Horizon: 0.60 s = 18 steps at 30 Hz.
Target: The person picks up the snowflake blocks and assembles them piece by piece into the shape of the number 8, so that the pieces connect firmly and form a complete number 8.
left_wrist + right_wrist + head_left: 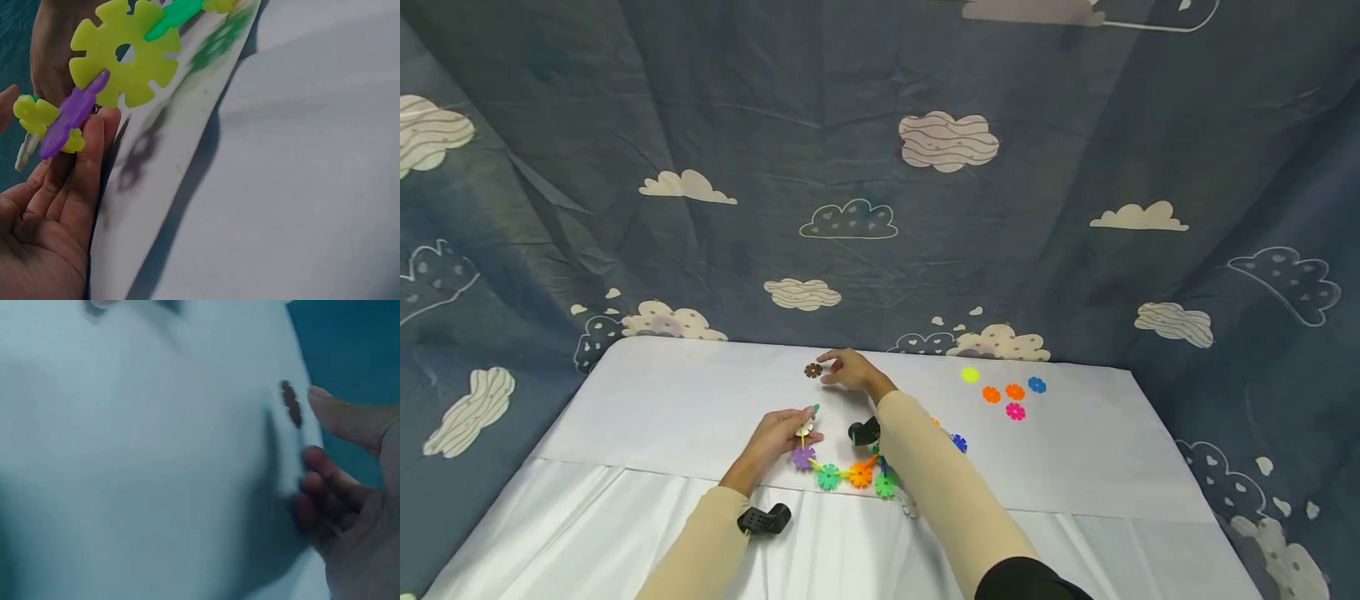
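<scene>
My left hand (777, 435) holds one end of a chain of notched plastic discs, the snowflake-shaped building kind. From there the chain runs right through a purple disc (803, 457), an orange disc (861, 475) and a green disc (886, 485). In the left wrist view, the left hand's fingers (90, 140) are at the end beside a purple disc (74, 115), which joins a yellow disc (147, 62). Farther back, my right hand (850, 370) reaches beside a loose brown disc (813, 370). Thumb and fingers are parted around it, apparently without gripping it.
Loose discs lie at the back right of the white table (1090, 450): yellow (970, 375), orange (1015, 392), blue (1037, 384) and pink (1016, 412). A blue disc (959, 443) sits beside the right sleeve, which partly hides the chain. A cloud-patterned curtain (850, 108) hangs behind.
</scene>
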Each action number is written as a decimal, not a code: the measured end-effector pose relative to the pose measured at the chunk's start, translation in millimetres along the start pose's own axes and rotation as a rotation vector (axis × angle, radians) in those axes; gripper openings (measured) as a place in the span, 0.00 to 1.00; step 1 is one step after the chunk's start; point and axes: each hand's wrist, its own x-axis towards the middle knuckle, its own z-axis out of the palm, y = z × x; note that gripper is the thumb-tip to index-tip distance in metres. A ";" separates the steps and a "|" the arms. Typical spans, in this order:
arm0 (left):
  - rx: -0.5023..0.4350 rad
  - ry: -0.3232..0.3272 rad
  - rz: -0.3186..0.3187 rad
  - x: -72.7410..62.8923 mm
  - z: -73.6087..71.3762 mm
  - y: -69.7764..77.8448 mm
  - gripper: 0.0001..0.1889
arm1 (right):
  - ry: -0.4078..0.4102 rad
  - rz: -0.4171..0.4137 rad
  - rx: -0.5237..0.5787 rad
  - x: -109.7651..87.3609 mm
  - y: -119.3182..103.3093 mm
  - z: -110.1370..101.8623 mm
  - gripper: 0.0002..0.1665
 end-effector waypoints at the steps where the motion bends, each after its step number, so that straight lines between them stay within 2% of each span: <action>1: -0.001 -0.001 -0.001 -0.2 0.2 -0.1 0.21 | 0.006 0.004 -0.037 1.8 0.1 3.3 0.27; 5: 0.003 -0.005 -0.001 -1.3 1.3 0.4 0.21 | 0.030 0.039 -0.150 6.4 0.2 15.1 0.28; 9: -0.005 -0.004 0.019 -1.8 0.1 0.9 0.21 | 0.101 0.029 -0.156 9.4 -0.9 21.4 0.22; 15: -0.006 0.001 0.012 -1.7 -1.1 -0.9 0.21 | 0.115 0.034 -0.248 8.1 -6.8 26.3 0.28; 18: -0.019 0.007 -0.001 -2.0 -1.2 -2.9 0.20 | 0.122 0.039 -0.274 7.3 -9.6 29.6 0.21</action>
